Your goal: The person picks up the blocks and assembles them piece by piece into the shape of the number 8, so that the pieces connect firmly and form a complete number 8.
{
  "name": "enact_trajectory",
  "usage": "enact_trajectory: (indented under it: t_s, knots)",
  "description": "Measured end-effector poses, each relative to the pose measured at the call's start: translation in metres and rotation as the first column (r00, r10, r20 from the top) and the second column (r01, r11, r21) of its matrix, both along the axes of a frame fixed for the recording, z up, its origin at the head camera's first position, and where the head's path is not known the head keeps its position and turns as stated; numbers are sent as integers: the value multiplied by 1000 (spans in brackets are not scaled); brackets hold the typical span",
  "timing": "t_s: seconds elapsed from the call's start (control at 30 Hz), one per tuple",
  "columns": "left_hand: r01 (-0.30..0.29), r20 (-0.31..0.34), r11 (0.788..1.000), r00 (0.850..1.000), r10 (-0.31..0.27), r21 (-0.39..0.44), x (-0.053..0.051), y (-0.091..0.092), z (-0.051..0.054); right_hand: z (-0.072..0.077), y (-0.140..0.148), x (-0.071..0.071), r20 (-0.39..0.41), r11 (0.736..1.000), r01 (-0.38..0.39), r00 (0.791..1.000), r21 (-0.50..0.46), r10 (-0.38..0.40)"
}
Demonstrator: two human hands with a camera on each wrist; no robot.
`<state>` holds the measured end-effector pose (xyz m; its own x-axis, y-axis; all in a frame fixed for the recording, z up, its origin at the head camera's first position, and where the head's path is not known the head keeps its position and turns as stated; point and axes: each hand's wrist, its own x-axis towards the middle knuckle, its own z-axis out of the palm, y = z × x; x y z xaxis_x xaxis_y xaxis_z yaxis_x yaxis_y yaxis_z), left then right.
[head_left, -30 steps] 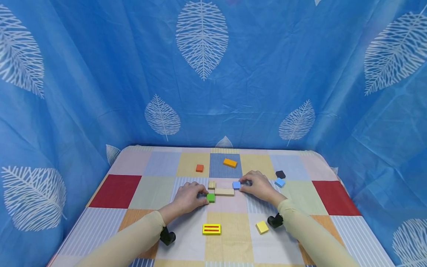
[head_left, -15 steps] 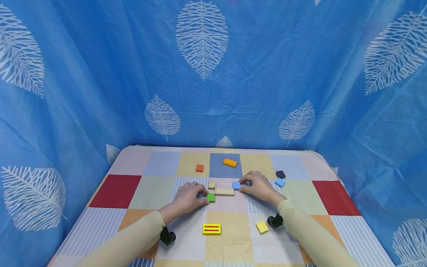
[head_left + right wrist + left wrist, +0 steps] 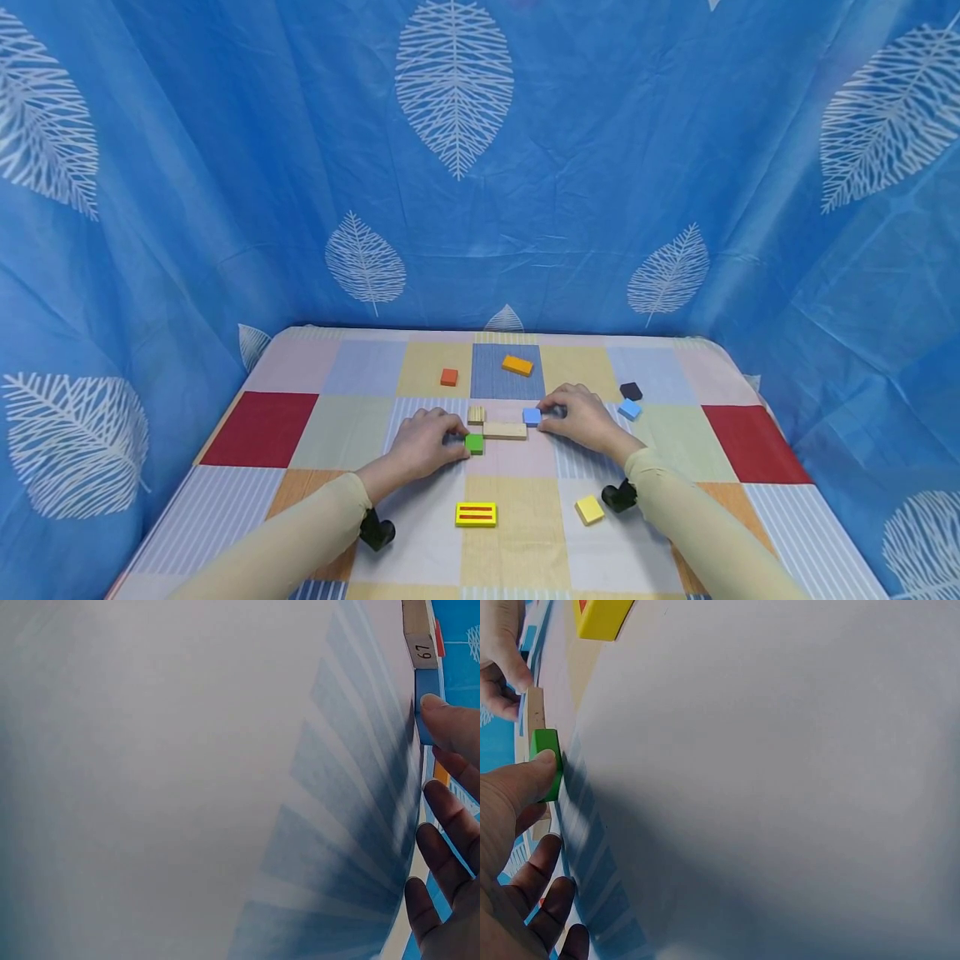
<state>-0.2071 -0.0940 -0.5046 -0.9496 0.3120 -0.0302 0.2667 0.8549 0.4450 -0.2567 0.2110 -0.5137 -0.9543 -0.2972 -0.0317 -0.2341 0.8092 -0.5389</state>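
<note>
My left hand (image 3: 423,446) pinches a green block (image 3: 474,444) between thumb and forefinger; in the left wrist view the thumb lies on the green block's (image 3: 549,736) near face. With thumb and index finger my right hand (image 3: 583,421) pinches a blue block (image 3: 532,417). A long plain wooden block (image 3: 505,431) lies between the two, close to both. In the right wrist view the wooden block (image 3: 420,634) has a number on its end and meets the blue block (image 3: 427,681). A small striped wooden block (image 3: 476,414) sits just behind the green one.
Nearer me lie a yellow block with red stripes (image 3: 476,515) and a plain yellow block (image 3: 589,510). Farther back are a red block (image 3: 448,377) and an orange block (image 3: 517,365). Right of my right hand lie a black piece (image 3: 631,391) and a light blue block (image 3: 629,409).
</note>
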Motion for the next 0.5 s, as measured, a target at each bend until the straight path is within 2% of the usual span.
enact_trajectory:
  t_s: [0.5]
  knots:
    - [-5,1,1000,1000,5,-2,0,0,-1,-2,1,-1,3,1000,0,1000,6,0]
